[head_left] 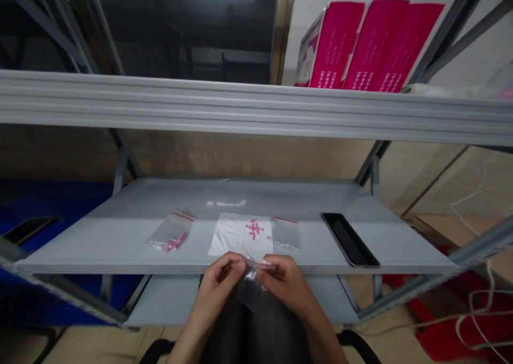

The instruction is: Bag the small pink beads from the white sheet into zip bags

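Note:
Between my two hands, just off the shelf's front edge, is a small clear zip bag with a red strip along its top. My left hand pinches one end of that strip between thumb and finger. The other end is pinched by my right hand. Beyond them a white sheet lies on the shelf, with several small pink pieces scattered over its right part. A flat zip bag rests beside the sheet. Further left, another zip bag holds pink pieces.
A black phone lies at the right of the grey shelf. Overhead runs a metal beam, with pink boxes standing above it. A second dark device sits on a blue surface at far left. White cables hang at right.

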Demonstrator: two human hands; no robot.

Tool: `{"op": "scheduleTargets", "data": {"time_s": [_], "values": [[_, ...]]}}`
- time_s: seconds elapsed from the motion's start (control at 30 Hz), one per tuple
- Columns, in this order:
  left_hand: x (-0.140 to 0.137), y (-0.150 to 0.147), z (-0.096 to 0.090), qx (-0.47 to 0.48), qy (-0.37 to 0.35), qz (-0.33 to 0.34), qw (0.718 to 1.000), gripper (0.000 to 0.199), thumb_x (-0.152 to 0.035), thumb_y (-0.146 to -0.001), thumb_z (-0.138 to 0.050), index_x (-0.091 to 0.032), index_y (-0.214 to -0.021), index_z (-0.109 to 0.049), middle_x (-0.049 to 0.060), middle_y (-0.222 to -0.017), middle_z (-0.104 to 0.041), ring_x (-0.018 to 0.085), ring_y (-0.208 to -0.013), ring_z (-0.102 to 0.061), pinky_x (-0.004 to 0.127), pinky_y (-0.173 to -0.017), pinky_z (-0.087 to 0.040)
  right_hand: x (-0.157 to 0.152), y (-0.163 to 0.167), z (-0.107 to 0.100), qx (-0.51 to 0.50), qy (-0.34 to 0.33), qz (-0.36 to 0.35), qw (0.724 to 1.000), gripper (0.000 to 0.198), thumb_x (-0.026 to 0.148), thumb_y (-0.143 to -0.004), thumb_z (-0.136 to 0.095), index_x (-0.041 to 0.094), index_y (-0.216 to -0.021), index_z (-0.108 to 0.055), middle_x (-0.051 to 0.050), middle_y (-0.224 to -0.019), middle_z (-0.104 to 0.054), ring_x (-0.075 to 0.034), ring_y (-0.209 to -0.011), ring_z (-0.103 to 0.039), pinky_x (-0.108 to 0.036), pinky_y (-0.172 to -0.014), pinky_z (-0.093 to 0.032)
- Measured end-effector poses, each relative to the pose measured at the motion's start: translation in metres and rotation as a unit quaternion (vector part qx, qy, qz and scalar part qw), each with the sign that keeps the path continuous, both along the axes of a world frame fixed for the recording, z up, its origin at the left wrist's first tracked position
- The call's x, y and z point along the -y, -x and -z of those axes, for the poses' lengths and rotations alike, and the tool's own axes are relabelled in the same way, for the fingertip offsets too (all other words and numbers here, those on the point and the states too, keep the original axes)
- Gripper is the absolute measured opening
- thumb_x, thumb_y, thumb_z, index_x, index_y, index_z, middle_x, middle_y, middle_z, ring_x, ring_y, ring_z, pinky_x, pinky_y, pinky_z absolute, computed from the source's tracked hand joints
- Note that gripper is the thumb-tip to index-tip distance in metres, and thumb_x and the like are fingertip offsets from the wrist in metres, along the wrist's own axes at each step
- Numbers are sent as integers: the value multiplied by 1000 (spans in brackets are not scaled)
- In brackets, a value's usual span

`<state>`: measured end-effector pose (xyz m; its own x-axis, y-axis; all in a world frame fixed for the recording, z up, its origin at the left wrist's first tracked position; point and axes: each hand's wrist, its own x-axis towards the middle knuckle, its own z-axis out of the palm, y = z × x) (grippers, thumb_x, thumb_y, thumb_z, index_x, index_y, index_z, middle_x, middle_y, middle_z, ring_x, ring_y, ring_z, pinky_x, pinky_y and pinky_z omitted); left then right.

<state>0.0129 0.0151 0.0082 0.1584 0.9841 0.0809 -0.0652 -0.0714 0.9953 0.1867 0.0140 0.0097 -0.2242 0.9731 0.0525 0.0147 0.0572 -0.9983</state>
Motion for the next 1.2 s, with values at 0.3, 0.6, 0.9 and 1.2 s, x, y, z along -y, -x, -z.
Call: {"op": "scheduleTargets", "data": {"time_s": [0.3,0.6,0.9,1.2], "values": [[3,-3,7,47,17,-70,996,30,-43,-72,-75,-15,-65,-64,-1,-62,-60,13,-62,-51,22,-61,-40,2,5,4,-9,-56,75,996,30,35,-80,-59,17,-56,-59,0,-52,-57,-13,-52,-53,-23,-53,-39],[4,7,0,-55,-95,-93,990,20,-33,-81,-67,-17,-68,-66,-1,-65,-63,15,-66,-57,22,-64,-43,11,-1,-3,64,-195,89,975,34,32,-90,-57,17,-62,-67,0,-57,-61,-13,-57,-56,-24,-58,-39],[15,-4,0,-172,-297,-138,929,14,-18,-88,-61,-20,-74,-62,-1,-70,-63,14,-68,-60,24,-66,-45,20,-10,-7,119,-251,96,956,33,26,-87,-65,25,-119,-62,-4,-112,-66,-19,-103,-59,-30,-92,-43],[24,-15,-3,-239,-375,-105,889,13,-13,-89,-61,-20,-78,-62,-2,-70,-65,15,-68,-60,28,-69,-42,21,3,-6,144,-229,98,958,15,13,-87,-59,19,-73,-62,0,-73,-61,-17,-76,-58,-28,-71,-41]]}}
